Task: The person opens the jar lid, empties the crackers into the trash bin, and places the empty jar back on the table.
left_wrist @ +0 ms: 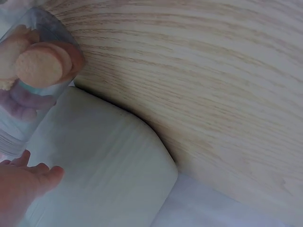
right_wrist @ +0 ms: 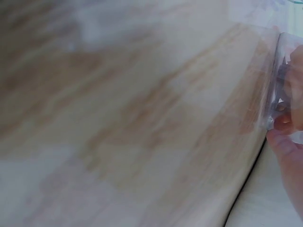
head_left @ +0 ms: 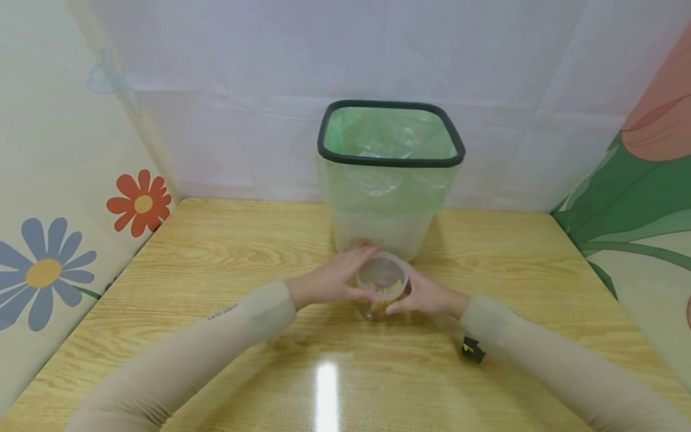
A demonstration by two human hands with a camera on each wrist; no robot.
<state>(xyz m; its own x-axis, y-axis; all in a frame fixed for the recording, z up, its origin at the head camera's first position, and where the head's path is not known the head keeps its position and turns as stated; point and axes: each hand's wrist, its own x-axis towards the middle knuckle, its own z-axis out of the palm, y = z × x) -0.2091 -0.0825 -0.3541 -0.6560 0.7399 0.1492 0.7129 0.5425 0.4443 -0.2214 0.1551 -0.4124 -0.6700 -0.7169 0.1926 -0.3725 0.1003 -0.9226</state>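
Note:
A clear plastic jar [head_left: 381, 300] stands between both hands in the head view, just in front of the bin, with round tan biscuits [left_wrist: 40, 66] inside. My right hand [head_left: 426, 295] grips its right side, the thumb in front. On the other side my left hand [head_left: 337, 277] spreads about the jar's upper rim, slightly blurred. The left wrist view shows the left fingers [left_wrist: 49, 178] fairly straight beside the jar's mouth end, with a gap to it. Whether a lid covers the jar I cannot tell.
Behind the jar stands a pale waste bin [head_left: 378, 231] with a dark rim and green liner. A small black and yellow object [head_left: 472, 350] lies near the right sleeve. The wooden table [head_left: 243, 240] meets a white backdrop and flower-printed side panels.

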